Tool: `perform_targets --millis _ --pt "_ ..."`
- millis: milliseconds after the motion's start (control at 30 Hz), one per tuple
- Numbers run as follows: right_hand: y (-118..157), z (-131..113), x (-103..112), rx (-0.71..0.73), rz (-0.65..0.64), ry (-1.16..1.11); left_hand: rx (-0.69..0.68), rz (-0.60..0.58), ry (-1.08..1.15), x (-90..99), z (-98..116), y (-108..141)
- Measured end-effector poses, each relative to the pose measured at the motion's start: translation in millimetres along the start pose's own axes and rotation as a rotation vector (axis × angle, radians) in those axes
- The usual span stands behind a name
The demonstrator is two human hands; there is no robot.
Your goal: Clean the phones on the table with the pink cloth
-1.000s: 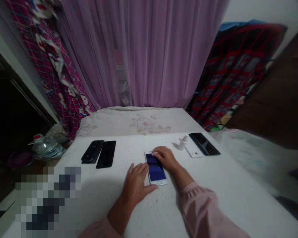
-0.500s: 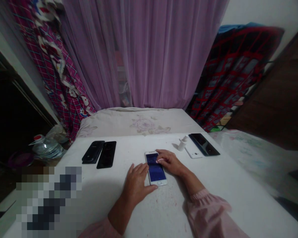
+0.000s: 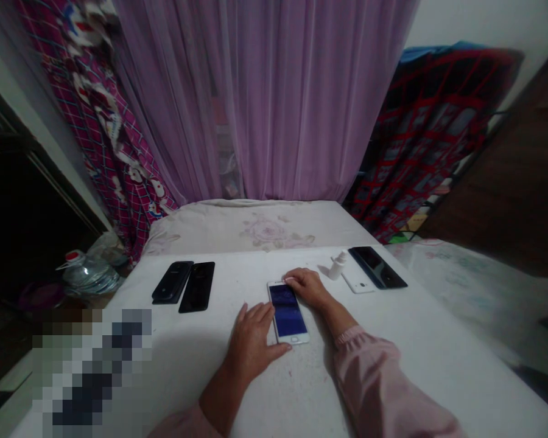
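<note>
White phone (image 3: 289,313) lies screen up on the white tabletop (image 3: 242,274), between the left and right fingers. Left hand (image 3: 252,337): thumb and fingers spread wide, fingertips at the phone's left edge, thumb by its bottom edge; looks like bracing, no full grip. Right hand (image 3: 307,287): fingers curled close together at the phone's top end; can't tell if anything is pinched in them. Main risk, probably: phone sliding or twisting if the right fingers push hard, since the left fingers brace only one side and a corner. Stray fingertip contact might also smudge or press the screen. Small white bottle (image 3: 337,266) stands upright beyond the right fingers, off to their right; a wide sweep of that hand could tip it onto the white handset (image 3: 358,281) just beside it.
</note>
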State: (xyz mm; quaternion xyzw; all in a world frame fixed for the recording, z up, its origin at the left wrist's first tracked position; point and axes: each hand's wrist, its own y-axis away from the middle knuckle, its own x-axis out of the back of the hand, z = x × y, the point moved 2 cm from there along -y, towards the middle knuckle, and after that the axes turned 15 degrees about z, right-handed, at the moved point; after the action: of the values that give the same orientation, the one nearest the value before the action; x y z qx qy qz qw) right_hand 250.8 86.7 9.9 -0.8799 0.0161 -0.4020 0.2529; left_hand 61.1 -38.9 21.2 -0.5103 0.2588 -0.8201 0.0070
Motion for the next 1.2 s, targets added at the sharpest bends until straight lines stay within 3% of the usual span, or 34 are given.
perform_targets --millis 400,900,1200 --pt "37 -1 21 0.178 0.014 -0.208 -0.009 0.024 0.012 -0.1 0 0" --pt "-1 1 -3 0.014 0.05 0.026 0.0 -0.006 0.003 1.3 1 -1" --pt "27 -6 14 0.121 0.002 -0.263 0.003 0.005 0.009 2.5 1 -1"
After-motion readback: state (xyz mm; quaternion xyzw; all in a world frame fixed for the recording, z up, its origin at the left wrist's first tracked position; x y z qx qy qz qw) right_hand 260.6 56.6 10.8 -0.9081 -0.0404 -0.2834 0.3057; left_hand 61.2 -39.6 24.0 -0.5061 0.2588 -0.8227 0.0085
